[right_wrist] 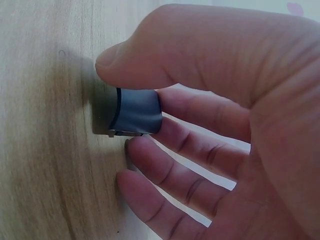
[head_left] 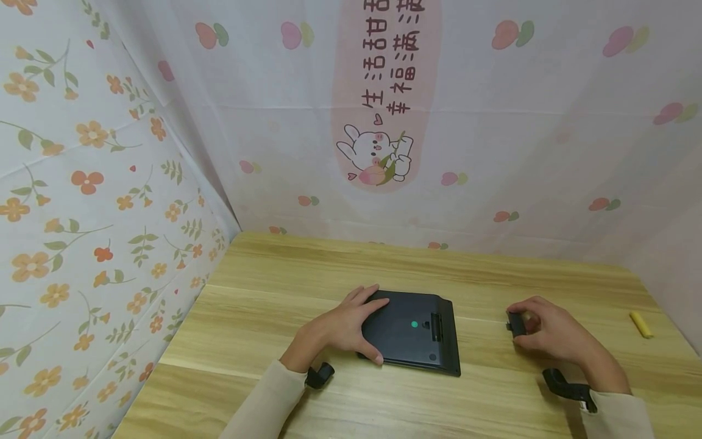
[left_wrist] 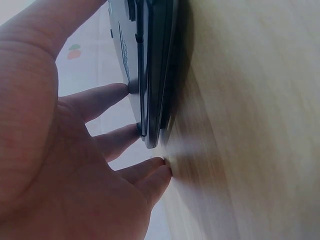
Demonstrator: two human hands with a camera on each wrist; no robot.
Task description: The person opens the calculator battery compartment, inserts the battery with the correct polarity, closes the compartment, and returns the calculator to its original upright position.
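Observation:
A flat black calculator [head_left: 403,329] lies back side up on the wooden table, its small battery slot [head_left: 436,327] uncovered. My left hand [head_left: 344,320] rests spread across its left end, thumb at the near edge and index finger on top. In the left wrist view, fingertips [left_wrist: 122,89] touch the calculator's edge [left_wrist: 155,75], while the lower fingers reach the table. To the right, my right hand [head_left: 556,329] pinches a small black battery cover [head_left: 516,324] between thumb and fingers. The right wrist view shows this curved cover [right_wrist: 139,110] close over the wood.
A yellow battery [head_left: 640,324] lies near the table's right edge, beyond my right hand. Patterned cloth [head_left: 296,152] hangs behind the table [head_left: 263,274], and flowered cloth [head_left: 109,244] hangs on the left. A black strap mount [head_left: 565,385] sits on my right wrist.

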